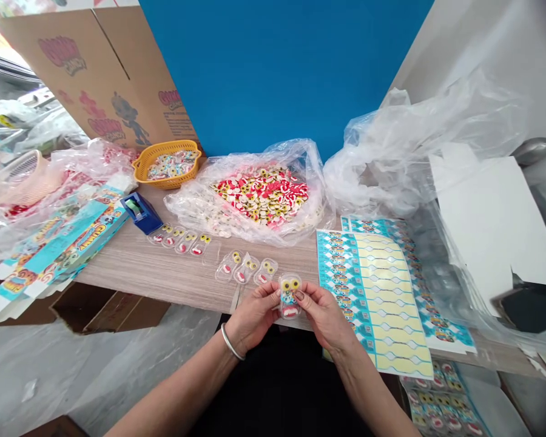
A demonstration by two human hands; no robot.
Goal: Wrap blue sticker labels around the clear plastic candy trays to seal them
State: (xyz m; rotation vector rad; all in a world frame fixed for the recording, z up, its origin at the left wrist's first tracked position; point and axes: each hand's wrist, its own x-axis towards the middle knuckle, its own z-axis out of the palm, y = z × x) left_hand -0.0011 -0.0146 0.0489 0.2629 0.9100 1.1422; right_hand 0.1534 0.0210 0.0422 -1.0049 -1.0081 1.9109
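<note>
Between both hands I hold a small clear blister pack [290,284] with two yellow eye gummies at the top, a red-and-white lips gummy below and a blue printed label across its middle. My left hand [262,306] pinches its left edge, and a bracelet circles that wrist. On the other side, my right hand [316,306] grips the right edge, thumb on the label. Close by on the left lie several similar packs [246,267] without a blue label. To the right rests a sheet of stickers [377,291], part of it bare yellow backing.
A plastic bag of loose gummies [268,194] stands at the back, beside a yellow basket [168,176] of packs. At left are a blue tape dispenser [142,213], flat printed boxes [73,237] and a large carton [95,79]. Clear plastic bags [391,164] heap up at right.
</note>
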